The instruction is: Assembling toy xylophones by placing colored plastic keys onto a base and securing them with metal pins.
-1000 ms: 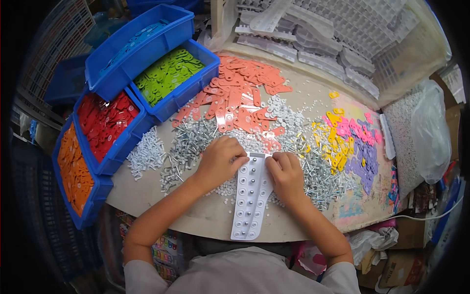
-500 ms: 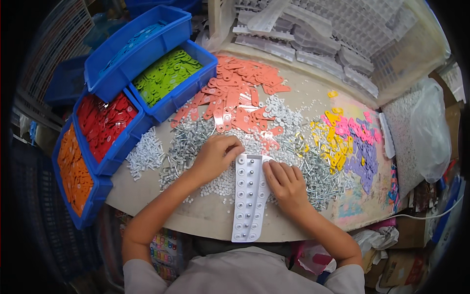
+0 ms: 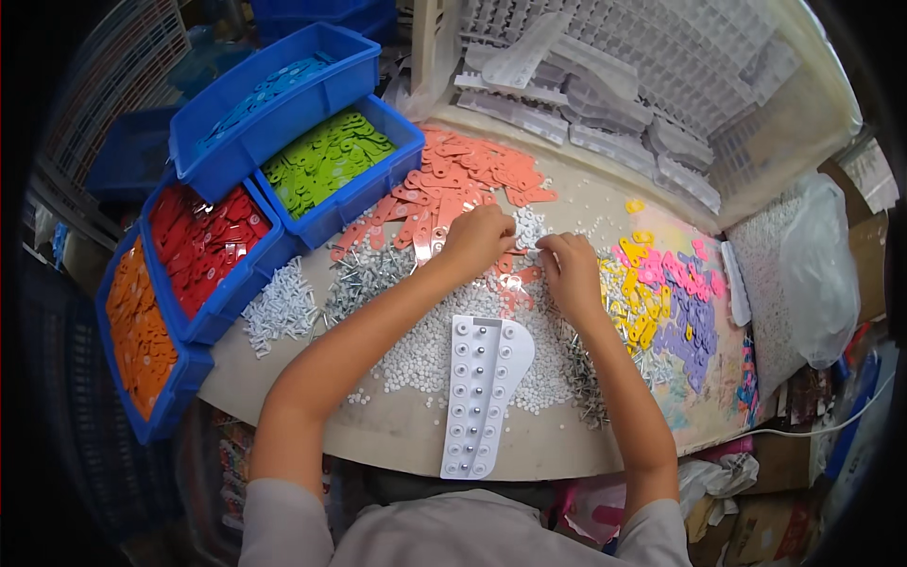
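My left hand (image 3: 482, 238) reaches over the table's far middle, fingers bent and closed at the edge of a pile of small whitish round pieces (image 3: 530, 225). Across that pile is my right hand (image 3: 573, 276), its thumb and fingertips drawn together. Whatever either hand pinches is too small or hidden to name. Nearer me lies a white moulded plastic piece (image 3: 499, 392), untouched, with two rows of round sockets and a line of metal pin heads between them. Flat coral-coloured tabs with holes (image 3: 463, 170) are heaped beyond my left hand.
Blue bins (image 3: 300, 223) at the left hold green, red, orange and blue tabs. Metal pins (image 3: 364, 274), white pegs (image 3: 281, 300) and small white discs (image 3: 425, 352) cover the table. Yellow, pink and purple tabs (image 3: 688, 331) lie right. A crate of translucent parts (image 3: 652, 85) stands behind.
Both hands have left the white moulded piece and moved away from me to the whitish round pieces. The moulded piece sits slightly nearer my body in view.
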The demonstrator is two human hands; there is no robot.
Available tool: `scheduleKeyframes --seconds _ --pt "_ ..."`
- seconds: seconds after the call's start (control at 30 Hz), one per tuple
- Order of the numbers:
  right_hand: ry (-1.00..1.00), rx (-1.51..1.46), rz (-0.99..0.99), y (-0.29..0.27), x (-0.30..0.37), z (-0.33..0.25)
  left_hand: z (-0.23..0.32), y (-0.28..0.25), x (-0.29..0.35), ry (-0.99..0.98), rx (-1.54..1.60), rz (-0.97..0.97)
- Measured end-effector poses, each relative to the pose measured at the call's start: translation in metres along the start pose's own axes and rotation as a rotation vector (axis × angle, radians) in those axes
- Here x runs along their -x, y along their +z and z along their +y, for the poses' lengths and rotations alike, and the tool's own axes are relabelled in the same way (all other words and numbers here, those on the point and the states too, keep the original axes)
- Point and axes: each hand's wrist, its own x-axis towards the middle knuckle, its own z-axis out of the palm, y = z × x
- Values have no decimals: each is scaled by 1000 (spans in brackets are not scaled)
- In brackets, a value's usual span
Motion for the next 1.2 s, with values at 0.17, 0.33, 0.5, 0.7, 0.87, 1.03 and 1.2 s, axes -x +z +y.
scheduleKeyframes --seconds 0.17,0.33,0.5,0.7,0.87,1.03,1.2 --pt "-45 25 -111 8 -8 3 -3 6 2 127 -76 23" --pt "-41 49 -116 10 -6 0 -1 5 13 194 -128 148" --pt "153 -189 -154 -24 20 -29 35 -41 40 -237 249 -111" --pt "235 -442 -361 -59 71 -75 41 -79 126 -121 354 -142" --pt "210 -497 -383 -48 83 -83 44 -72 156 -32 319 -147" --pt "234 -467 -341 -41 86 -83 43 -57 164 -40 306 -70" --pt "312 -511 -350 -42 87 -85 57 -65 161 -345 438 -109"
